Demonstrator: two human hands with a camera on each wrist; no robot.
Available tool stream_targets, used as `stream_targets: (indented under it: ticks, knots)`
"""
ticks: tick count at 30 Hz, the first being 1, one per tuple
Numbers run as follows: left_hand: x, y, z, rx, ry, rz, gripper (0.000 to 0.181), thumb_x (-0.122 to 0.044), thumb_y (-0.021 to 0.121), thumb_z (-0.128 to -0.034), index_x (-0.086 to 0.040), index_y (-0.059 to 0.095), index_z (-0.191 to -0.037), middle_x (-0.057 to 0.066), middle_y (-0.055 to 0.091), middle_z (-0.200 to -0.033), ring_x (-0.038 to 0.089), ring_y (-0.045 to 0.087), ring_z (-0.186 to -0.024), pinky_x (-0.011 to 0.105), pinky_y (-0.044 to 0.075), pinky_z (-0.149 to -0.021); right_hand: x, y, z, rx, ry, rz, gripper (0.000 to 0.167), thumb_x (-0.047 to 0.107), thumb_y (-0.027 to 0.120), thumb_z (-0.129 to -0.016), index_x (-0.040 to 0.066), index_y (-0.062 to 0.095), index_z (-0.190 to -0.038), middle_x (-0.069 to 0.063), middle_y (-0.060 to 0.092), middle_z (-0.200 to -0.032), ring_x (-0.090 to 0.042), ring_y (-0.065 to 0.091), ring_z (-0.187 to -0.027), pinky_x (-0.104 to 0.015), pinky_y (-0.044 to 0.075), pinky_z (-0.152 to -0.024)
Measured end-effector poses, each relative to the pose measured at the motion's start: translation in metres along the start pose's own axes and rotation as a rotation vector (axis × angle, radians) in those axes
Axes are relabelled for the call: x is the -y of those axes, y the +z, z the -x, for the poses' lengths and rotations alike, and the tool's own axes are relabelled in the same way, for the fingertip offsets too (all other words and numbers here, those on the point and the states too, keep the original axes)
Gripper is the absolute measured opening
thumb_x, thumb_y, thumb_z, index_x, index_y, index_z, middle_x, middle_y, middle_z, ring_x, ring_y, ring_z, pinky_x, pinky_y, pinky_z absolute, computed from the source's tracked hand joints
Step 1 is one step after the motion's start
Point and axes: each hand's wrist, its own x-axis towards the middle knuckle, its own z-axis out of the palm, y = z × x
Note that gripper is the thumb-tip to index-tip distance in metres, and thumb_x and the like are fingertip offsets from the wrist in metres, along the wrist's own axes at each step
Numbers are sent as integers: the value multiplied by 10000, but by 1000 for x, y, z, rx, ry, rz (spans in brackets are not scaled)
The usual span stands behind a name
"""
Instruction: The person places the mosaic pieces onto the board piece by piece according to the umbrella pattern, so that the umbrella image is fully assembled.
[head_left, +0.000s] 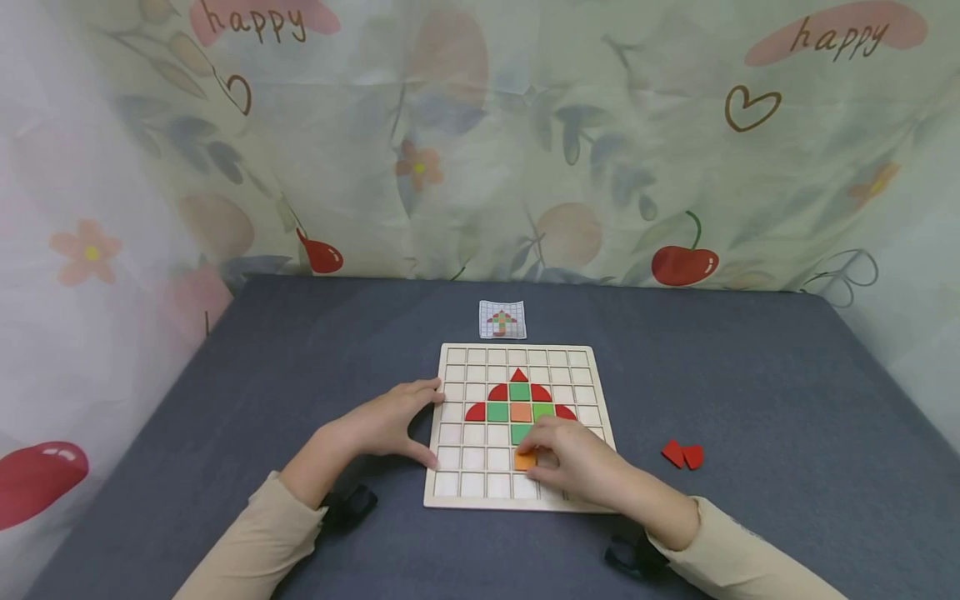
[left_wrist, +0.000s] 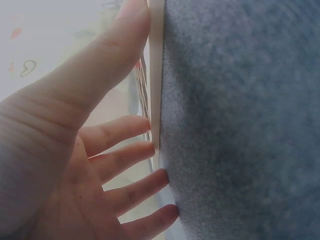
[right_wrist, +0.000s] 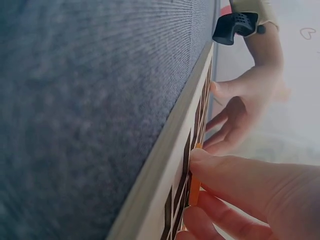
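Observation:
A pale wooden grid board (head_left: 480, 503) lies on the dark table, with red, green and orange pieces set in its cells in a tree-like pattern. My left hand (head_left: 382, 423) rests against the board's left edge, thumb and fingers spread; the left wrist view shows the fingertips (left_wrist: 159, 177) at the rim. Over the lower middle of the grid, my right hand (head_left: 581, 462) pinches an orange square tile (head_left: 524, 461) between thumb and fingers. In the right wrist view that tile (right_wrist: 195, 191) stands edge-on at the board's surface. The right hand partly covers the lower right cells.
Two loose red pieces (head_left: 682, 455) lie on the table right of the board. A small pattern card (head_left: 502, 320) lies just beyond its far edge. Printed curtains (head_left: 495, 167) hang behind the table (head_left: 337, 333). Black straps (head_left: 351, 505) sit at both wrists.

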Motion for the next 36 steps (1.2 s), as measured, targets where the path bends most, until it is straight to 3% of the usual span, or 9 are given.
stream_targets:
  ticks: [23, 28, 36]
  knots:
    - [0, 0, 1, 0, -4, -3, 907, -439, 803, -676, -21, 414, -1381, 166, 297, -1514, 342, 288, -1394, 487, 292, -1112, -2, -2, 0, -24, -10, -26, 173, 125, 737, -773, 123, 721, -946, 33, 650, -909, -98, 558, -810, -212, 484, -720]
    - [0, 0, 1, -4, -2, -1, 904, -442, 803, -676, -19, 419, -1376, 165, 300, -1512, 340, 286, -1395, 485, 291, -1113, -12, -15, 4, -42, 14, -74, 171, 91, 727, -778, 100, 703, -947, 4, 668, -897, -97, 578, -764, -206, 495, -673]
    - [-1, -1, 1, -2, -6, -14, 906, -450, 800, -676, -23, 419, -1378, 162, 301, -1513, 339, 291, -1394, 484, 296, -1111, -39, -47, 21, -74, 108, -59, 230, 125, 747, -773, 81, 692, -991, -15, 679, -920, -91, 563, -748, -265, 506, -681]
